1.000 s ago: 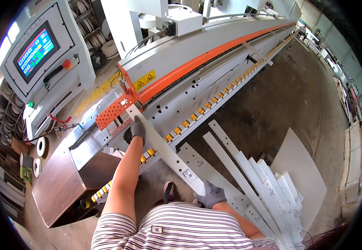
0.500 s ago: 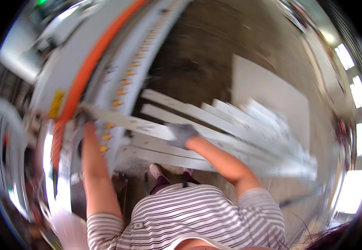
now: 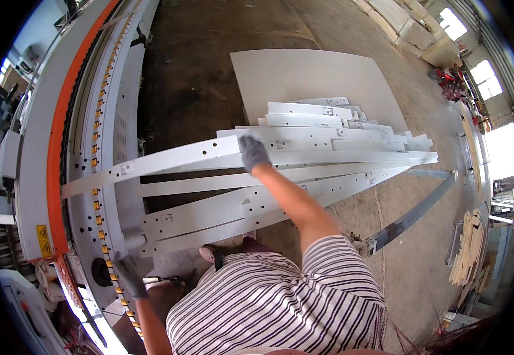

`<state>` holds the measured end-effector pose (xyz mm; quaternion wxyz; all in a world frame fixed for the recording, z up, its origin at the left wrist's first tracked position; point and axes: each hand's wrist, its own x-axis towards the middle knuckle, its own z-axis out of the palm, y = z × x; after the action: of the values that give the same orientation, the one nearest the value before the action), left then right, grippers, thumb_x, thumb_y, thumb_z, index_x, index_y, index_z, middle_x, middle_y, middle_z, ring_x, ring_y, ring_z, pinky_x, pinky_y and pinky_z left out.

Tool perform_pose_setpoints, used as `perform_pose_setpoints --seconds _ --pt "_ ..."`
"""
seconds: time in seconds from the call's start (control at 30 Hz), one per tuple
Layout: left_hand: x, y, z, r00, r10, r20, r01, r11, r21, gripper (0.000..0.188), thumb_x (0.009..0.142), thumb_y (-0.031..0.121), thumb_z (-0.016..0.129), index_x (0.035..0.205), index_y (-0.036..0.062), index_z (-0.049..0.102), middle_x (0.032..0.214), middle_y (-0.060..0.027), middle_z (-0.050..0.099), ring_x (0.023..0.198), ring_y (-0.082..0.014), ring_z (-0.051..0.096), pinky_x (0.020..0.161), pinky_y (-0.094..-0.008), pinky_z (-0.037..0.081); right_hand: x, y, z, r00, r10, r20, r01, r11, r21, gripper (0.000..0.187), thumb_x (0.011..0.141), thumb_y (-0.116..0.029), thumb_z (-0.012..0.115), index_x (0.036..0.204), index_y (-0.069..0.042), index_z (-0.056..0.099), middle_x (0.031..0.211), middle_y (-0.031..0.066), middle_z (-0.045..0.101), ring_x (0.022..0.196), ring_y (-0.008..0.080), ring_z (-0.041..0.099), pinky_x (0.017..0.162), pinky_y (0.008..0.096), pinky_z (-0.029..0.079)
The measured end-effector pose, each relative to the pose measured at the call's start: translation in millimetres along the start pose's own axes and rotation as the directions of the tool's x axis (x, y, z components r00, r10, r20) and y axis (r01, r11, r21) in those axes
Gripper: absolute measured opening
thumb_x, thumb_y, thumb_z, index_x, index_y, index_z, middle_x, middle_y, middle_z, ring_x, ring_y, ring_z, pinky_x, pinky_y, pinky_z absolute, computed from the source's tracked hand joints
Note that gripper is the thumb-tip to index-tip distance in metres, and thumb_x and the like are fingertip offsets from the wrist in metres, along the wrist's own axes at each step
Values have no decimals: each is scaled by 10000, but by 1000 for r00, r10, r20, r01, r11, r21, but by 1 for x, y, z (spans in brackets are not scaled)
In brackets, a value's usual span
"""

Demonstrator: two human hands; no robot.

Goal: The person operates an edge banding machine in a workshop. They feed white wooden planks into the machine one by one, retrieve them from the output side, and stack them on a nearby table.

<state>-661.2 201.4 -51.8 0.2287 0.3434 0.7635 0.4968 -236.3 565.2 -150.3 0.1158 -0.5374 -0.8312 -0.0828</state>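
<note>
My right hand (image 3: 253,154), in a grey glove, is closed on the right end of a long white board strip (image 3: 168,158) with drilled holes and a small label. The strip's left end lies across the machine's row of yellow rollers (image 3: 95,151), under the orange edge (image 3: 60,148). Lower left, my left hand (image 3: 130,277), also gloved, is at the roller row with its fingers stretched out, apart from the strip. Beneath and right of the held strip is a fanned stack of white board strips (image 3: 304,139), several with holes and labels.
The long grey machine (image 3: 32,177) runs along the left. A large pale sheet (image 3: 310,74) lies behind the stack. At the right, a grey metal arm (image 3: 413,208) extends above the floor. Wooden strips (image 3: 468,248) lean farther right; boards (image 3: 407,26) are piled at the far right.
The view has swung. My left hand has let go of the strip and moved nearer along the rollers. My right hand now holds the strip's end, with the strip reaching over the machine edge.
</note>
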Motion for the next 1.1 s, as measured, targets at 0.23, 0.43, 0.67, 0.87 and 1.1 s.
perform_pose_setpoints --seconds 0.23,0.43,0.67,0.87,1.1 --pt "-69 -4 34 955 -39 294 3 992 122 302 909 59 487 1205 0 472 829 -65 571 732 -130 534 653 -285 452 72 41 -11 781 22 624 70 990 -122 552 739 -422 663 1177 -98 573 1207 97 573 1127 243 538 937 409 413" --pt "-51 29 60 895 -245 373 305 946 -110 358 901 126 556 1231 17 466 1033 -80 587 846 -155 572 752 -291 481 60 -36 -69 382 -559 736 208 828 521 543 712 -468 696 1069 -66 622 1093 126 631 985 292 604 849 406 484" --pt "-10 85 126 956 75 283 13 955 -296 371 891 227 631 1178 31 501 1008 -53 622 884 -135 601 705 -263 502 43 -151 -119 -9 -771 636 -434 576 693 386 871 -417 565 950 -55 671 884 97 676 796 224 658 703 395 518" --pt "-42 97 39 951 -308 3 267 821 -505 249 873 226 656 1061 89 567 944 -20 610 805 -114 597 615 -237 505 26 -168 -79 -77 -791 606 181 587 789 612 816 -575 540 1014 -9 667 908 157 681 846 294 649 730 439 507" --pt "-32 -19 -74 723 -551 -416 81 667 -741 228 841 313 684 963 129 626 785 26 593 611 -86 549 501 -212 426 -51 -29 -112 104 -659 745 212 746 631 675 849 -649 439 1161 -67 581 1165 201 597 1069 363 568 907 447 432"
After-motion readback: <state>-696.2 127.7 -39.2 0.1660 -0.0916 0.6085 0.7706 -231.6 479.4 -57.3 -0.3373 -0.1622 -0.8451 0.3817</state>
